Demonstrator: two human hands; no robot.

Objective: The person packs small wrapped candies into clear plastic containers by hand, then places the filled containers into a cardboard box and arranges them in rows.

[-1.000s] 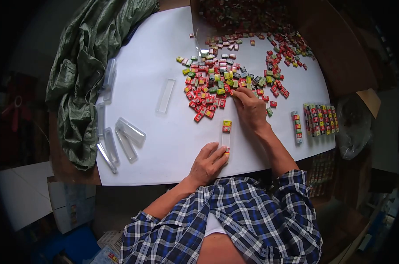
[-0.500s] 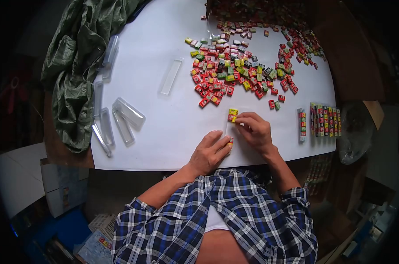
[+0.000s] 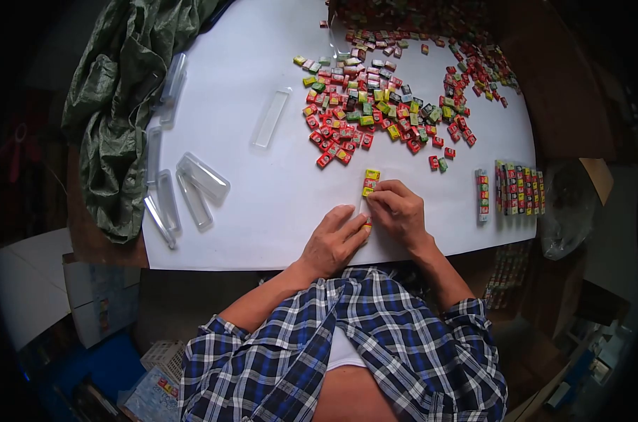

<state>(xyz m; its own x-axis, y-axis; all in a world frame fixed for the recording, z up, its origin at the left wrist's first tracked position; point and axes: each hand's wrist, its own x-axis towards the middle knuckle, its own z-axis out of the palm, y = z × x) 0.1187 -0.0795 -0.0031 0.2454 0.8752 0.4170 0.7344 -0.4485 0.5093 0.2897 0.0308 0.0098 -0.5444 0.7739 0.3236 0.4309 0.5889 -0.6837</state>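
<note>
A narrow clear case lies upright to me on the white table, with a few small coloured boxes in its far end and one at its near end. My left hand rests at the case's near end, its fingertips against the case and the near box. The fingers of my right hand are pinched at the case's right side, just below the far boxes. What they pinch is mostly hidden. Beyond the hands lies a loose pile of small red, yellow, green and black boxes.
One clear case lies left of the pile; several more cases lie at the left edge beside green cloth. Filled cases stand at the right, by a plastic bag. A box of pieces is at the back.
My right hand has come from the pile back to the case, and more boxes now sit in its far end. My left hand has stayed at the near end. The camera view has shifted.
</note>
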